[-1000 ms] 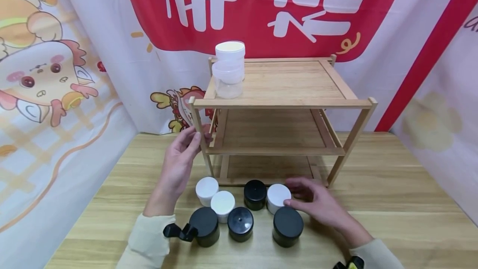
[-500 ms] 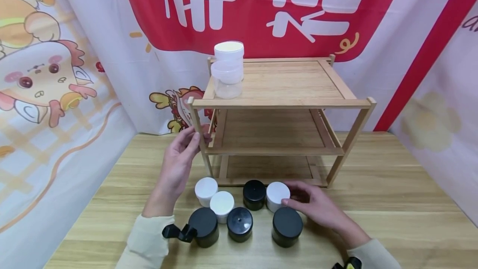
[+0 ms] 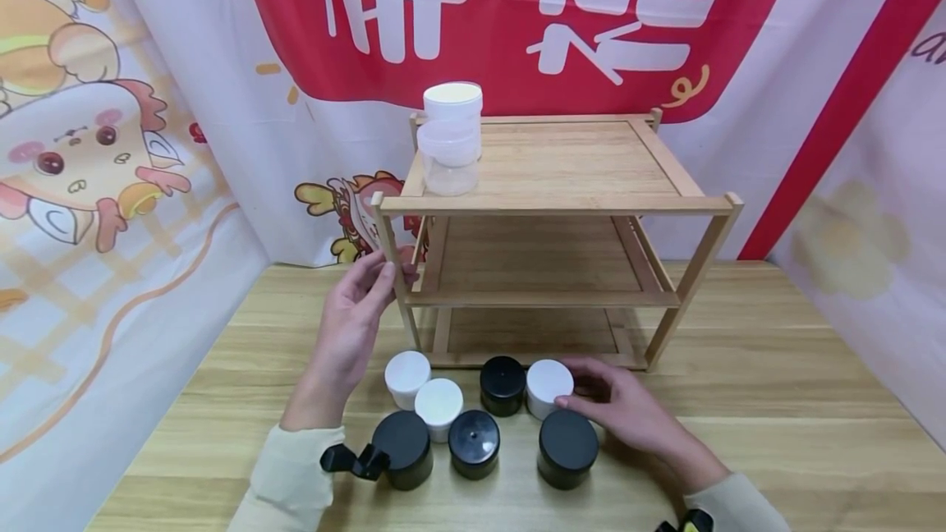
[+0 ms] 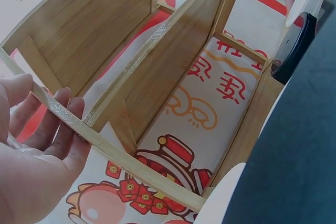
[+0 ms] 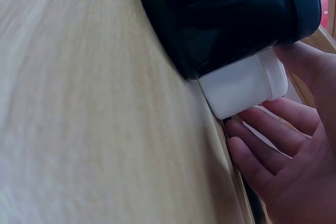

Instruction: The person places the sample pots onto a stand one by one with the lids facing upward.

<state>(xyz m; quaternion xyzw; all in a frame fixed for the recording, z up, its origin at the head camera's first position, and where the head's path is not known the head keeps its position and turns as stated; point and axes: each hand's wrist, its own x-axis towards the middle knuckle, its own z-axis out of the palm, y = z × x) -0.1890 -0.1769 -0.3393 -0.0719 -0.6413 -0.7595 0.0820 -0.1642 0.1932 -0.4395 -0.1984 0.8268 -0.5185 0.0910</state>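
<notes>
My left hand [image 3: 351,302] grips the front left post of a wooden three-tier rack [image 3: 562,204]; the left wrist view shows its fingers around the post [image 4: 126,156]. At the rack's foot, my right hand [image 3: 628,405] holds a small white lidded jar [image 3: 549,382] standing on the table, thumb at the lid and fingers along the far side. A black jar [image 3: 568,443] stands just in front of it and covers part of it in the right wrist view. Another black jar [image 3: 503,382] is close on its left.
Two white jars [image 3: 439,402] stand left of centre, with two black jars [image 3: 474,437] in front of them. On the rack's top tier, at the left, are a clear tub [image 3: 450,175] and a taller whitish container [image 3: 453,97]. Printed cloth [image 3: 222,48] hangs behind and at the sides.
My right thumb and fingers have settled slightly closer around the white jar. The left hand keeps its place on the post, and the jars stay where they were.
</notes>
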